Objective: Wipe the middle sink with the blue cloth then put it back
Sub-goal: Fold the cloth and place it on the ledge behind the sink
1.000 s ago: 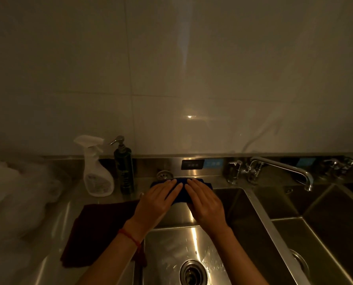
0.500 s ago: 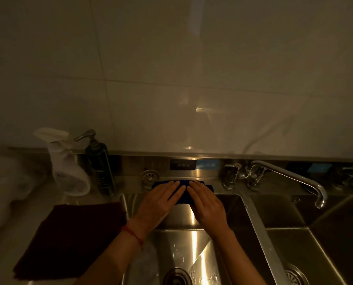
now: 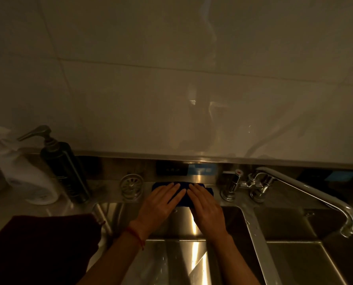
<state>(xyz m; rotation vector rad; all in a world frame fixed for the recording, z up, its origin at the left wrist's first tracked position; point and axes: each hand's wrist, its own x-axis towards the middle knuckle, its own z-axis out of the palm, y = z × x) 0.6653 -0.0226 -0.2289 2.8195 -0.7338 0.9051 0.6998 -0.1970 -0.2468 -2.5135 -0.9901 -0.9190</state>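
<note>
A dim, tiled wall (image 3: pixel 171 79) fills the upper half of the view, glossy enough to throw back faint reflections, above a long stainless steel counter. The middle sink (image 3: pixel 177 260) sits at 6 o'clock, its steel floor catching a bright streak of light; a second basin (image 3: pixel 294 254) lies at 4 o'clock past a narrow divider. A dark red towel (image 3: pixel 39 249) is spread over the counter at 8 o'clock. The long curved faucet (image 3: pixel 307 194) swings out over the basin at 3 o'clock. At 9 o'clock a dark pump bottle (image 3: pixel 66 169) stands upright, with a pale spray bottle (image 3: pixel 25 182) just beside it at the frame's edge. The blue cloth (image 3: pixel 183 192), folded small, lies on the ledge at the sink's back rim, near the centre. The left hand (image 3: pixel 161 204) and right hand (image 3: pixel 206 206) both rest flat on it, fingers straight and together, pressing rather than gripping. A red string (image 3: pixel 135 235) circles the left wrist. A round strainer (image 3: pixel 131 187) stands just left of the cloth.
</note>
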